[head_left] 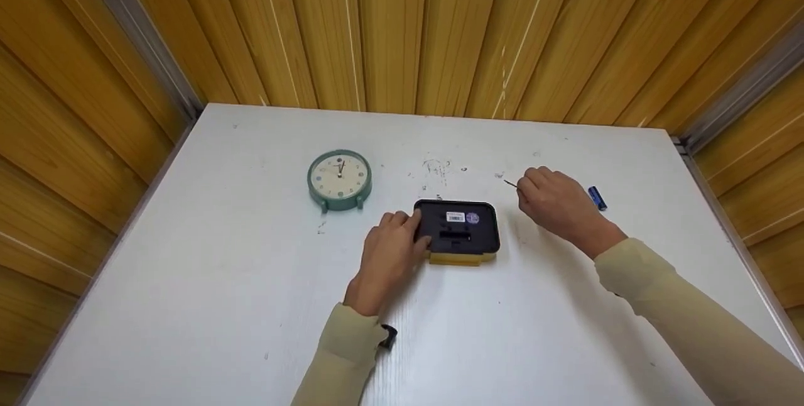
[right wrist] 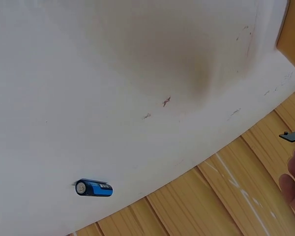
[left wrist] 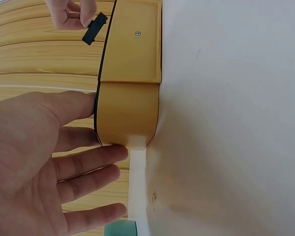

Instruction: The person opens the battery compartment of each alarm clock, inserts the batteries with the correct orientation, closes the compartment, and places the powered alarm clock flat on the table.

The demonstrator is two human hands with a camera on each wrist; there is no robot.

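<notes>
A yellow box-shaped device [head_left: 455, 259] lies with its black back [head_left: 433, 224] upward, showing an uncovered battery slot and two stickers. My left hand [head_left: 391, 246] rests at its left edge, thumb and index finger touching the black back; in the left wrist view the other fingers are nearly straight beside the yellow side [left wrist: 128, 110]. Right of the device and above the table, my right hand [head_left: 553, 202] pinches a small black battery cover [left wrist: 94, 29], also partly visible in the right wrist view. A blue battery [head_left: 597, 198] lies on the table to the right of this hand.
A round green clock [head_left: 340, 180] lies face up, left of and behind the device. The white table [head_left: 251, 305] bears dark scuff marks. Wood-patterned panels [head_left: 389, 29] stand along its back and sides.
</notes>
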